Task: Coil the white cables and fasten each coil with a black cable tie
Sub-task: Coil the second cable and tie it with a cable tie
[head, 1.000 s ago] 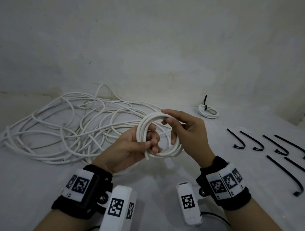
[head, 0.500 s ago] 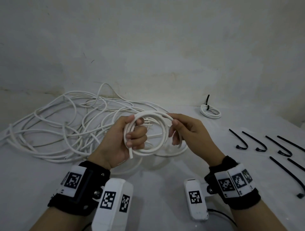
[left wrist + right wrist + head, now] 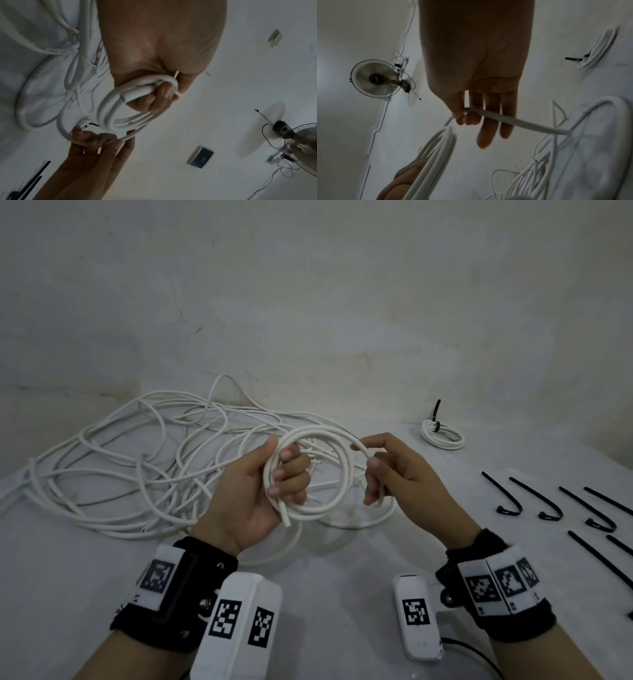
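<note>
My left hand (image 3: 270,484) grips a coil of white cable (image 3: 337,501), fingers curled round its left side; one cut end pokes out below the fist. The same coil (image 3: 109,108) shows in the left wrist view, held in the fist (image 3: 154,94). My right hand (image 3: 383,470) pinches the cable's free strand (image 3: 359,445) between thumb and forefinger at the coil's right side; the right wrist view shows this pinch (image 3: 467,113) on the strand (image 3: 522,123). Several black cable ties (image 3: 548,501) lie on the table at the right.
A big tangle of loose white cables (image 3: 120,467) covers the white table (image 3: 342,559) at the left and behind the hands. One finished coil with a black tie (image 3: 442,436) lies far right by the wall. A fan (image 3: 375,78) stands off the table.
The left hand turned so that the coil now faces me, and shifted left. The right hand slid along the strand to the coil's upper right and pinches it there.
</note>
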The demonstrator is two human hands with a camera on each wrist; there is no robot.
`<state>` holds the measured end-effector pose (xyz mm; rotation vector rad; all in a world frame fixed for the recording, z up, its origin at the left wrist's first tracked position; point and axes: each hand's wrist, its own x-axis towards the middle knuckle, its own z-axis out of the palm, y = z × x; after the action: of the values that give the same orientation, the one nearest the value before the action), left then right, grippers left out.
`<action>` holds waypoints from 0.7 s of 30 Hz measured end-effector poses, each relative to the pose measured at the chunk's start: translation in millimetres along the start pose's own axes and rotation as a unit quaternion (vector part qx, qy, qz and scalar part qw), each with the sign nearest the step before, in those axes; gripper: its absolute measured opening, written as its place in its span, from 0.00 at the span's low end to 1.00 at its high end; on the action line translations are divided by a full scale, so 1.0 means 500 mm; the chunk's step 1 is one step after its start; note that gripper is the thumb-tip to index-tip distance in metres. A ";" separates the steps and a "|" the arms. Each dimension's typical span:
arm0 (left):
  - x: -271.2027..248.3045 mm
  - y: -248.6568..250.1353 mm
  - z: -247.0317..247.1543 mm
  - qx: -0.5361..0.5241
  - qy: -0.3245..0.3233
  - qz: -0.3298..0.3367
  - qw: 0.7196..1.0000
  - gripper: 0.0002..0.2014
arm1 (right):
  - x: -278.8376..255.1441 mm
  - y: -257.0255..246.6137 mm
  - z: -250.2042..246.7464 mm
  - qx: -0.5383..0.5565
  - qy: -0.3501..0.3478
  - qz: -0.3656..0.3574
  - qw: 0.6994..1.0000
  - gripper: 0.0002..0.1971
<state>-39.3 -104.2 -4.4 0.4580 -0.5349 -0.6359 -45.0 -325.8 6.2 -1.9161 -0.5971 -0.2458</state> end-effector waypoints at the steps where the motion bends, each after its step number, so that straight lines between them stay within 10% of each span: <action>1: -0.001 0.003 0.001 -0.004 0.001 0.021 1.000 0.15 | -0.001 0.003 -0.001 -0.007 -0.016 0.005 1.000 0.11; 15: -0.009 0.030 -0.029 -0.046 -0.006 0.151 0.988 0.15 | -0.008 -0.031 -0.057 -0.224 0.095 -0.176 0.954 0.11; 21: -0.012 0.038 -0.038 -0.035 0.001 0.174 0.984 0.16 | -0.019 -0.026 -0.075 -0.192 0.013 -0.097 0.976 0.22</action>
<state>-23.9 -82.0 -10.8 0.2891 -0.5727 -0.3163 -56.1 -358.4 27.8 -2.2215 -0.7631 -0.5427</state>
